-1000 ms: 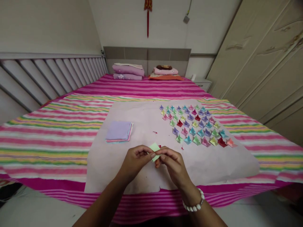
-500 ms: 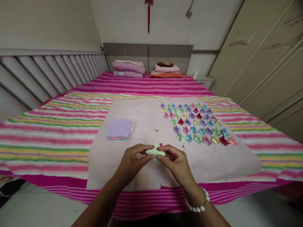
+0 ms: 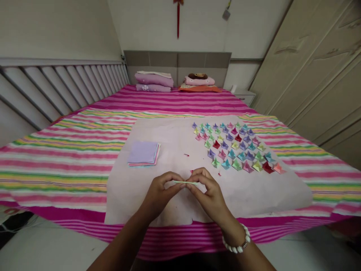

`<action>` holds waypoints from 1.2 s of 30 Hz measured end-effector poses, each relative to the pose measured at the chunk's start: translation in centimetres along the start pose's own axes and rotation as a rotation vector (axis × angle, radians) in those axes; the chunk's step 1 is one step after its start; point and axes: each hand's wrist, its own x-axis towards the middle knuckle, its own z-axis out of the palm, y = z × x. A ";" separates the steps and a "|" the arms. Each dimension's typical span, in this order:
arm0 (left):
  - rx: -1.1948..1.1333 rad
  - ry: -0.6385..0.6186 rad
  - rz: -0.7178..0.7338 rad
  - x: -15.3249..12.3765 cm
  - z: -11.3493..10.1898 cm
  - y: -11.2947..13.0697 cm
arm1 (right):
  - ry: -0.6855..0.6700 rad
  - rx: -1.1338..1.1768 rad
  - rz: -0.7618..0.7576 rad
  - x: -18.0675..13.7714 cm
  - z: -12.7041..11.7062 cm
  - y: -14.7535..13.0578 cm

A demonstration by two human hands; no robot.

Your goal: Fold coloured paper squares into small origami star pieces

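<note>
A small light green paper piece is pinched between both my hands, seen edge-on as a thin flat strip. My left hand grips its left end with thumb and fingers. My right hand, with a white bead bracelet at the wrist, grips its right end. Both hands hover just above a large pale pink paper sheet spread on the bed.
Several small folded paper shapes in many colours lie in rows at the right of the sheet. A stack of square coloured papers lies at the left. The striped bedspread runs to pillows at the headboard; a wardrobe stands right.
The green paper, shown with a broad face a second ago, has been turned and flattened until only its thin edge shows. My hands stayed in the same spot.
</note>
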 end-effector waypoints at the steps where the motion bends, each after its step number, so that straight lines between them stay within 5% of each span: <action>1: -0.070 0.003 -0.051 0.0 0.2 -0.1 | -0.001 0.021 0.004 0.0 0.0 0.0; 14: -0.290 0.113 -0.235 -0.1 1.0 -0.7 | 0.046 0.240 0.302 -0.3 0.3 1.3; 19: -0.427 0.057 -0.267 -0.4 1.9 -1.2 | 0.062 0.270 0.295 -0.5 0.8 1.2; 25: -0.478 0.194 -0.342 -0.2 1.7 -1.5 | 0.071 0.203 0.301 -0.3 0.9 1.3; 31: -0.492 0.202 -0.351 -0.1 1.4 -1.5 | 0.108 0.196 0.302 -0.3 0.7 1.6; 36: -0.481 0.169 -0.327 0.0 1.1 -1.3 | 0.012 0.219 0.312 0.0 0.5 1.2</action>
